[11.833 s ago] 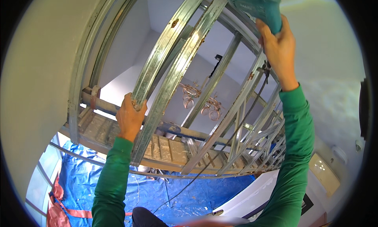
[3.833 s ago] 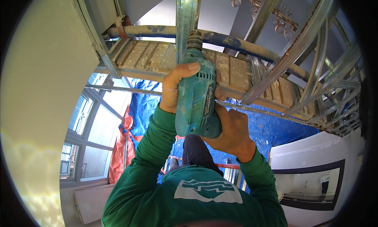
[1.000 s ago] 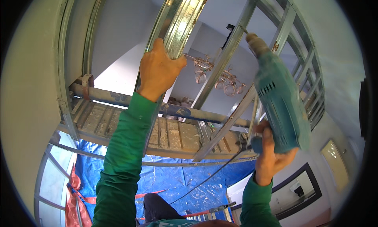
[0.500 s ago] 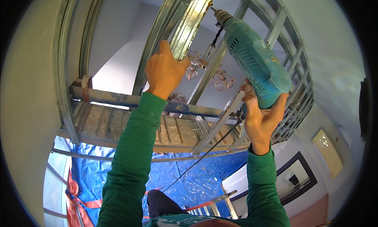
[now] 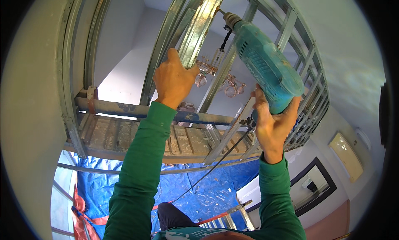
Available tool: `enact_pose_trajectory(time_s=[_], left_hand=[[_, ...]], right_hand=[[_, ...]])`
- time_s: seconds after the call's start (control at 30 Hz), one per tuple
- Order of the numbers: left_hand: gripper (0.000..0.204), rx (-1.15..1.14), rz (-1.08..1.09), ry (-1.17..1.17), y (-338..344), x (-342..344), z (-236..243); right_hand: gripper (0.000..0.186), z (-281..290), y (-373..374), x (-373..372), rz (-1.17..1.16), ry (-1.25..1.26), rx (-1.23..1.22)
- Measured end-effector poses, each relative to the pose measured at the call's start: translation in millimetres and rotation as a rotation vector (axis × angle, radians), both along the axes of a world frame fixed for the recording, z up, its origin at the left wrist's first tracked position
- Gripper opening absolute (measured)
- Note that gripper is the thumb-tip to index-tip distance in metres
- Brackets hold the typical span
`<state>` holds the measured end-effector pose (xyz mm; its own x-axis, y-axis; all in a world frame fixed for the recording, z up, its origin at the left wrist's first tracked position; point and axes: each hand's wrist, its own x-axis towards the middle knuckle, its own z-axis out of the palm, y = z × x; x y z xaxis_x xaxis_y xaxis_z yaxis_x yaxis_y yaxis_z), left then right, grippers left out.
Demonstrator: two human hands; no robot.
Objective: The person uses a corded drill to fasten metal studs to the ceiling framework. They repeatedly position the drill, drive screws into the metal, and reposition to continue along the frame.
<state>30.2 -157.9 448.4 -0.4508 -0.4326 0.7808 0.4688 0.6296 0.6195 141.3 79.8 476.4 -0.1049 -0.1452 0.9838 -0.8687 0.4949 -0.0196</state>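
left hand (image 5: 174, 80) gripping steel stud (image 5: 199, 28), right hand (image 5: 272, 123) clutching teal drill (image 5: 266, 63); bit's nearing stud, prob needs lining up w/ it.

Two hands are raised, the left hand (image 5: 173, 80) and the right hand (image 5: 272, 125), both in green sleeves. There is one teal power drill (image 5: 266, 65), with one black cord (image 5: 212, 169) trailing down. One chandelier (image 5: 216, 75), one blue tarp (image 5: 208, 194) and one wooden scaffold platform (image 5: 124, 136) show.
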Motion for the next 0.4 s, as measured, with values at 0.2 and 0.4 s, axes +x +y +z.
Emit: enact_pose_trajectory(time_s=[0.2, 0.4], left_hand=[[0.057, 0.019, 0.05, 0.059, 3, -6, -3], [0.055, 0.043, 0.002, 0.061, 1, -2, -3]], right_hand=[[0.065, 2, -5, 8, -0.254, 0.252, 0.179], [0.076, 3, -16, 24, -0.372, 0.223, 0.31]])
